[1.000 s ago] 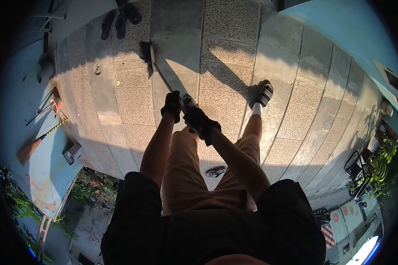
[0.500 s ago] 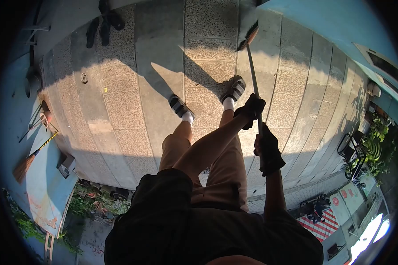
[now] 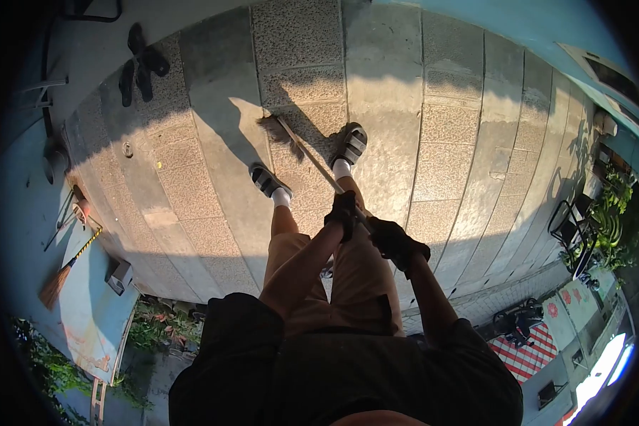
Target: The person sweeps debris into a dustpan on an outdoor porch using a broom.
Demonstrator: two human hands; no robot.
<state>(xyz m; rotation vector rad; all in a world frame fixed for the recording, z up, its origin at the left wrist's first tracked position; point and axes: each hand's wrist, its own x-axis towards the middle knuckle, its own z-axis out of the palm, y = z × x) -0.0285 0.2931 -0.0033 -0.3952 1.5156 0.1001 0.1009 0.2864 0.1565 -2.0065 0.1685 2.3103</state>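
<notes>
Both hands wear dark gloves and grip the long handle of a broom (image 3: 319,169). My left hand (image 3: 343,213) wraps round the handle lower down, nearer the head. Higher up, close to the handle's end, is my right hand (image 3: 397,245), also closed round it. The broom's bristle head rests on or just over the paved floor (image 3: 383,135), in front of and between my sandalled feet. Which arm is which is judged from the sides where the sleeves enter.
Black slippers (image 3: 143,67) lie at the upper left. A second broom (image 3: 55,284) with a striped handle leans at the left wall, near a small box (image 3: 119,277). Plants (image 3: 610,227) and a dark metal frame (image 3: 564,227) stand at the right.
The broom head has swung left and nearer, from the upper right to between my feet. Both hands have moved left with the handle, still closed on it.
</notes>
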